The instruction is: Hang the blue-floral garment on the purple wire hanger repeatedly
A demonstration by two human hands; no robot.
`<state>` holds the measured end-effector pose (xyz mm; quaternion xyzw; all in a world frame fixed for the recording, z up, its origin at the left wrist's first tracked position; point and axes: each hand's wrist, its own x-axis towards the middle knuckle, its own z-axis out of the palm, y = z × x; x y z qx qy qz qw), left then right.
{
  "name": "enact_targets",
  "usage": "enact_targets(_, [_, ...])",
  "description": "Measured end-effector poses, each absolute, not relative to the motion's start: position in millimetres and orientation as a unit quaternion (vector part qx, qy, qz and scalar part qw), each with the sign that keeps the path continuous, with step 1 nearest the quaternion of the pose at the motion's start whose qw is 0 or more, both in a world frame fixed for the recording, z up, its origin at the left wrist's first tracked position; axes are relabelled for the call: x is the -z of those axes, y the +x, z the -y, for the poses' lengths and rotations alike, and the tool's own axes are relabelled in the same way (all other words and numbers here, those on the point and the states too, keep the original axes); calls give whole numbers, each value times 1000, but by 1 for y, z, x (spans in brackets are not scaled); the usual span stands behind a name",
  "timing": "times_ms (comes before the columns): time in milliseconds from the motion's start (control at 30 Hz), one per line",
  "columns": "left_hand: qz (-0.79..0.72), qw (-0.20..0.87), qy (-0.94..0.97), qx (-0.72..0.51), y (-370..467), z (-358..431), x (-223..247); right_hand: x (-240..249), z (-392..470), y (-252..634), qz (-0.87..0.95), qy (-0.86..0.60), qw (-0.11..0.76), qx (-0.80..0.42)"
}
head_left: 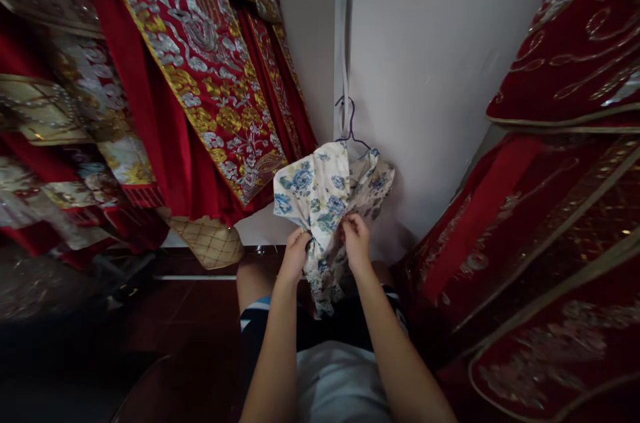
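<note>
A white garment with blue flowers (325,186) hangs on a dark purple hanger (353,129) against the pale wall. My left hand (296,251) is closed on the garment's left side, below the sleeve. On the other side, my right hand (357,236) pinches the cloth near the middle of its front. Between my hands the fabric is gathered and creased, and its lower part falls toward my lap. The hanger's hook sits beside a pale vertical strip (343,43) on the wall.
Red costumes with gold and silver embroidery (200,43) hang at the left, with a quilted gold piece (213,241) low beside them. More red embroidered garments (565,69) fill the right. The floor (175,306) is dark red.
</note>
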<state>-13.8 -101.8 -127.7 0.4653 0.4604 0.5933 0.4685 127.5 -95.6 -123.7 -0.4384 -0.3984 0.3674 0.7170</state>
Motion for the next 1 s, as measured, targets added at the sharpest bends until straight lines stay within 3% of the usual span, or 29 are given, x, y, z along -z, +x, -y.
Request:
enact_targets(100, [-473, 362, 412, -689, -24, 101, 127, 116, 106, 132, 361, -412, 721, -425])
enact_targets(200, [-502, 110, 420, -748, -27, 108, 125, 110, 114, 134, 378, -405, 694, -461])
enact_targets(267, [-489, 8, 487, -724, -20, 114, 122, 108, 118, 133, 390, -406, 677, -474])
enact_targets(400, [-425, 122, 693, -570, 14, 118, 116, 108, 122, 134, 422, -405, 661, -470])
enact_targets(500, [-452, 175, 722, -494, 40, 116, 116, 106, 121, 142, 448, -405, 645, -468])
enact_targets(1000, [-528, 46, 830, -174, 56, 125, 103, -27, 40, 178, 416, -393, 681, -456])
